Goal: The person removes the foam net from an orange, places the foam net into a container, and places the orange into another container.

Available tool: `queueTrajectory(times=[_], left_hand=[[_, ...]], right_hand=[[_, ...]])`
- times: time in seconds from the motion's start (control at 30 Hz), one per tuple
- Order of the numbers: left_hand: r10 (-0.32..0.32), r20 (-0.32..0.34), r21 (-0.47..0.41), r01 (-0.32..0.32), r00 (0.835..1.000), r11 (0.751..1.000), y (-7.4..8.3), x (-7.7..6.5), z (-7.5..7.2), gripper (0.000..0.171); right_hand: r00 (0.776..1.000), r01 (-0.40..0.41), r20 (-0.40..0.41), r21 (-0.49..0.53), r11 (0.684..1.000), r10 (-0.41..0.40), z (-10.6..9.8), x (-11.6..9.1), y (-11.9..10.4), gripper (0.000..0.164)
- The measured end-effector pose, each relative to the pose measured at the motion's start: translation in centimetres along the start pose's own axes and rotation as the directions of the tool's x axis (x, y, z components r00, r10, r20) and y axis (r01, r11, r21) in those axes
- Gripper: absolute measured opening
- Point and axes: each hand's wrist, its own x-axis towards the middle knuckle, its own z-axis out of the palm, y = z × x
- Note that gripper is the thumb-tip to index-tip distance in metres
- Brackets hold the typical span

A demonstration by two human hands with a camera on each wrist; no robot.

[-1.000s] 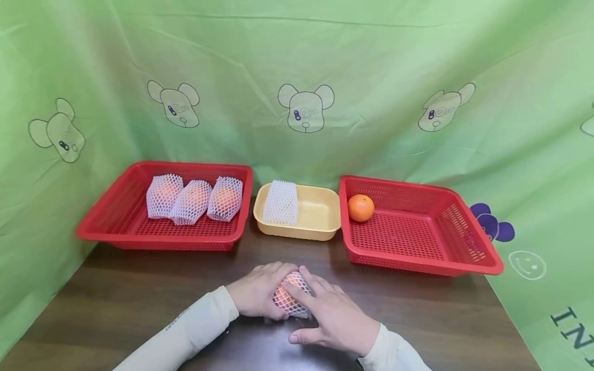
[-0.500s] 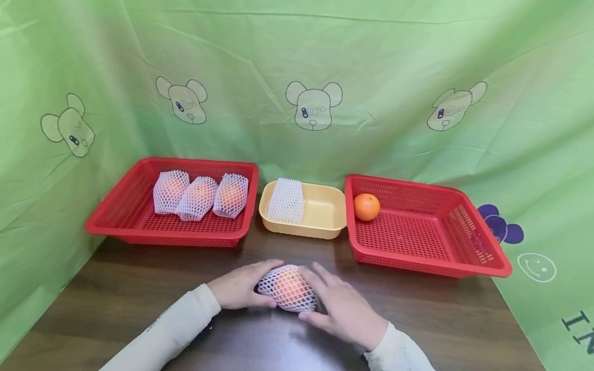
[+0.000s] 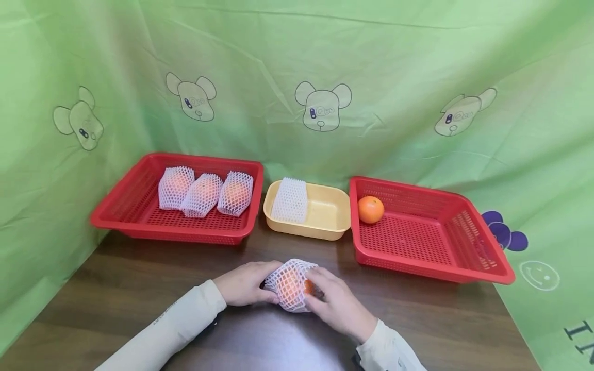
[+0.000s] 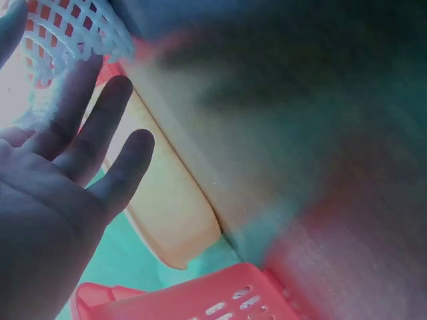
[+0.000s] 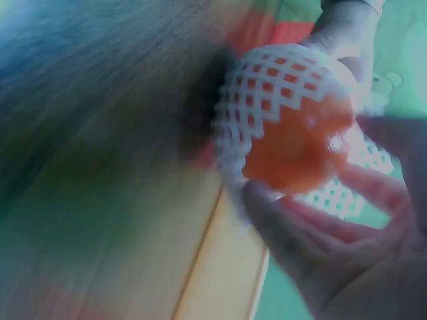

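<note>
The left hand (image 3: 246,284) holds one end of the white foam net (image 3: 285,282), and the orange (image 5: 297,150) between the hands, partly bare, could slip out if the right hand (image 3: 336,303), curved round its exposed side, loosened, while the left hand's hold behind the net is partly hidden.

A table (image 3: 278,342) (brown) bears two baskets (image 3: 167,233), one tray (image 3: 327,211).

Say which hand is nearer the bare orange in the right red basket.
Right: the right hand is on the near side of the orange, slightly left; the left hand is farther left, past the netted fruit.
</note>
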Motion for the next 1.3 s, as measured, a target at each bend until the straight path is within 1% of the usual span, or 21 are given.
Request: queueTrajectory(times=[0.07, 0.13, 0.2, 0.27, 0.33, 0.4, 0.47, 0.53, 0.57, 0.63, 0.7, 0.77, 0.83, 0.9, 0.93, 0.97, 1.07, 1.13, 1.2, 1.23, 1.3], left_hand=[[0.010, -0.003, 0.013, -0.010, 1.000, 1.000, 0.1, 0.3, 0.2, 0.061], [0.014, -0.009, 0.007, -0.014, 1.000, 1.000, 0.2, 0.4, 0.2, 0.059], [0.011, -0.018, -0.042, -0.012, 1.000, 0.999, 0.3, 0.4, 0.1, 0.060], [-0.016, -0.022, -0.131, 0.013, 1.000, 0.991, 0.3, 0.3, -0.2, 0.068], [-0.041, -0.011, -0.275, 0.036, 0.999, 0.961, 0.4, 0.3, -0.6, 0.077], [-0.054, -0.002, -0.371, 0.050, 0.999, 0.927, 0.5, 0.3, -0.9, 0.080], [-0.036, 0.012, -0.445, 0.038, 0.999, 0.895, 0.6, 0.6, -1.1, 0.074], [-0.013, 0.010, -0.477, 0.017, 1.000, 0.879, 0.9, 1.1, -1.0, 0.063], [-0.014, -0.005, -0.473, 0.010, 1.000, 0.881, 1.1, 1.3, -1.0, 0.057], [-0.035, -0.044, -0.497, 0.009, 0.998, 0.868, 1.5, 1.9, -0.9, 0.047], [-0.076, -0.089, -0.546, 0.015, 0.993, 0.838, 1.9, 2.3, -0.9, 0.040], [-0.109, -0.128, -0.607, 0.009, 0.986, 0.794, 2.3, 2.7, -1.0, 0.040], [-0.115, -0.147, -0.661, -0.011, 0.983, 0.751, 2.6, 3.1, -1.2, 0.043], [-0.115, -0.164, -0.681, -0.028, 0.980, 0.732, 2.9, 3.4, -1.6, 0.044], [-0.115, -0.176, -0.679, -0.036, 0.978, 0.733, 3.0, 3.6, -1.9, 0.044], [-0.113, -0.191, -0.669, -0.045, 0.975, 0.742, 3.1, 3.7, -2.4, 0.044], [-0.141, -0.248, -0.610, -0.041, 0.959, 0.791, 3.3, 4.5, -4.4, 0.046], [-0.168, -0.288, -0.543, -0.017, 0.943, 0.840, 3.2, 5.4, -6.1, 0.048], [-0.198, -0.313, -0.465, 0.032, 0.929, 0.885, 2.9, 6.7, -7.8, 0.045], [-0.205, -0.319, -0.421, 0.055, 0.925, 0.905, 2.6, 7.5, -8.6, 0.043], [-0.200, -0.310, -0.323, 0.094, 0.929, 0.942, 1.9, 9.3, -9.9, 0.036]], right_hand=[[0.992, -0.077, 0.100, -0.021, 0.997, 0.078, 0.5, 0.2, -0.1, 0.030], [0.977, -0.130, 0.169, -0.027, 0.991, 0.133, 0.7, 0.3, -0.2, 0.030], [0.969, -0.180, 0.170, 0.001, 0.984, 0.178, 0.7, 0.3, -0.2, 0.036], [0.971, -0.215, 0.121, 0.056, 0.975, 0.207, 0.2, 0.2, -0.3, 0.043], [0.971, -0.235, 0.062, 0.112, 0.966, 0.229, -0.4, 0.0, -0.4, 0.049], [0.974, -0.226, 0.018, 0.160, 0.961, 0.226, -1.0, -0.1, -0.5, 0.058], [0.981, -0.192, 0.004, 0.172, 0.966, 0.195, -1.3, -0.2, -0.7, 0.060], [0.988, -0.153, 0.003, 0.159, 0.975, 0.155, -1.5, -0.3, -0.8, 0.060], [0.990, -0.138, 0.000, 0.157, 0.978, 0.139, -1.5, -0.3, -0.8, 0.061], [0.992, -0.118, -0.026, 0.140, 0.983, 0.123, -1.5, -0.4, -0.9, 0.063], [0.990, -0.115, -0.067, 0.122, 0.986, 0.124, -1.5, -0.4, -0.9, 0.064], [0.986, -0.116, -0.110, 0.113, 0.987, 0.128, -1.7, -0.4, -0.8, 0.067], [0.982, -0.117, -0.139, 0.102, 0.988, 0.130, -2.0, -0.5, -0.7, 0.068], [0.979, -0.122, -0.155, 0.090, 0.988, 0.134, -2.4, -0.5, -0.6, 0.067], [0.977, -0.126, -0.162, 0.082, 0.989, 0.138, -2.6, -0.6, -0.5, 0.066], [0.976, -0.135, -0.162, 0.076, 0.988, 0.146, -2.9, -0.6, -0.5, 0.066], [0.971, -0.174, -0.157, 0.060, 0.983, 0.181, -3.7, -0.9, -0.3, 0.069], [0.969, -0.197, -0.135, 0.066, 0.978, 0.205, -4.2, -1.2, 0.0, 0.075], [0.968, -0.220, -0.107, 0.070, 0.973, 0.226, -4.4, -1.6, 0.2, 0.080], [0.967, -0.229, -0.095, 0.074, 0.971, 0.236, -4.5, -1.8, 0.3, 0.081], [0.966, -0.242, -0.074, 0.080, 0.967, 0.248, -4.6, -2.2, 0.5, 0.081]])
